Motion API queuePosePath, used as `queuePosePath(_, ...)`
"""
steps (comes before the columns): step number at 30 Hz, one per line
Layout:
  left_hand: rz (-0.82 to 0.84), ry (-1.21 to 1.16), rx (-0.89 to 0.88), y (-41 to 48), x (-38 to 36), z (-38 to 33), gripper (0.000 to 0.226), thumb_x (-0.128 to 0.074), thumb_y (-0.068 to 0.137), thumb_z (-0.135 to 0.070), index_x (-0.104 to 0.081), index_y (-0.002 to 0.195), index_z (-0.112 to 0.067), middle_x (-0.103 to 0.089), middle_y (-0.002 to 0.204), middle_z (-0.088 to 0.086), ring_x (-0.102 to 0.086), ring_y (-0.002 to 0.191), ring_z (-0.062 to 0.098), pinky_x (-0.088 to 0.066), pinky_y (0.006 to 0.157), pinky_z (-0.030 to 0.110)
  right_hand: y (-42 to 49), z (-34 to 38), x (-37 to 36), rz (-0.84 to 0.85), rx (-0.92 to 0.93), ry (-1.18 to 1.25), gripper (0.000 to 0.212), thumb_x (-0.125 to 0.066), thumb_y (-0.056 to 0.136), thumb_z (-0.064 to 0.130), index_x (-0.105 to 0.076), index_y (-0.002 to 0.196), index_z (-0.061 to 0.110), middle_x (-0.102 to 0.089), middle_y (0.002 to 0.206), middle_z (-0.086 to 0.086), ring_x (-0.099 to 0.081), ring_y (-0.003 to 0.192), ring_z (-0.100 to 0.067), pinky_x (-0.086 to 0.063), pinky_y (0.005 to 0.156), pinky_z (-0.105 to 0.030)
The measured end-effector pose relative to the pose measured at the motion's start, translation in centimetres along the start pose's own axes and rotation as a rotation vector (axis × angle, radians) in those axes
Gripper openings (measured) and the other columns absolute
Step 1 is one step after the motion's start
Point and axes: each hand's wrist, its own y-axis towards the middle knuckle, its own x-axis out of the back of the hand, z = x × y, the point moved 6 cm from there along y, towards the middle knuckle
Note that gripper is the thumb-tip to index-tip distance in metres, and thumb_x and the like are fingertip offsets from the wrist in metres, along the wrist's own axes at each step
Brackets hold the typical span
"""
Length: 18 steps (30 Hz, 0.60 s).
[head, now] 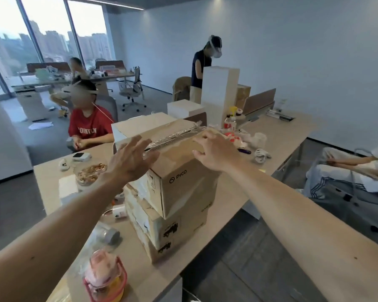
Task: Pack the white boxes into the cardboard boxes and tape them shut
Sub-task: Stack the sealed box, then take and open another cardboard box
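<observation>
Evidently the sealing step is in hand. The top cardboard box (183, 182) sits askew on a stack of lower cardboard boxes (168, 227) close to the near edge of the desk (232, 190). Its flaps are down and a crinkled strip of tape (175, 136) runs along the centre seam.

The left hand (132, 159) is spread wide with straight fingers over the near end of that seam and holds nothing. Whether the palm actually touches the tape I cannot tell. The right hand (214, 149) lies on the lid beside the tape, fingers lightly bent with their tips on the cardboard, gripping nothing.

To do this well, I would keep the right hand pressing down as an anchor, since the skewed box could twist on the stack. The left palm should then stroke flat along the strip from the middle outward to work the wrinkles out, and the tape ends should be rubbed down over the end faces.

One white box (131, 129) stands just behind the stack, and a tall white box (219, 94) stands nearer the desk's far edge, both apparently unpacked.
</observation>
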Motion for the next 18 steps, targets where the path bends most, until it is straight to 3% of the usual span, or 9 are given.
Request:
queuePosePath(6,0.115,0.069,0.21,2.7,-3.2,0.4,0.072,-0.04,0.09,-0.071,-0.028,0.152,-0.036,-0.004,0.165,-0.001,-0.015,0.145,0.045,-0.024,0.114,0.059,8.4,-4.1,-3.1,0.129,0.078,-0.029,0.057,-0.037,0.098,0.057,-0.035,0.148,0.031,-0.03,0.158,-0.004,-0.038,0.135,-0.04,-0.038,0.104,-0.06)
queuePosePath(10,0.122,0.111,0.387,4.2,-3.6,0.4,0.069,-0.042,0.091,-0.069,-0.028,0.151,-0.038,0.007,0.165,-0.003,-0.017,0.147,0.037,-0.025,0.114,0.051,13.1,-7.7,-6.6,0.247,0.105,0.004,0.063,-0.03,0.092,0.07,-0.028,0.148,0.042,-0.02,0.161,0.005,-0.029,0.139,-0.042,-0.031,0.107,-0.064)
queuePosePath(15,0.126,0.002,0.537,4.8,-4.7,0.6,0.073,-0.045,0.089,-0.071,-0.028,0.152,-0.037,-0.008,0.164,-0.008,-0.018,0.149,0.025,-0.02,0.119,0.048,16.7,-9.5,-9.1,0.4,0.194,0.179,0.068,-0.032,0.089,0.072,-0.029,0.149,0.039,-0.014,0.162,0.011,-0.032,0.142,-0.033,-0.031,0.111,-0.05)
queuePosePath(18,0.066,0.011,0.576,5.2,-4.3,-1.0,0.069,-0.049,0.091,-0.064,-0.033,0.151,-0.033,-0.018,0.162,-0.008,-0.023,0.147,0.023,-0.02,0.118,0.045,17.5,-9.4,-9.2,0.376,0.27,0.202,0.067,-0.035,0.09,0.07,-0.031,0.148,0.038,-0.019,0.161,0.009,-0.039,0.138,-0.032,-0.034,0.107,-0.049)
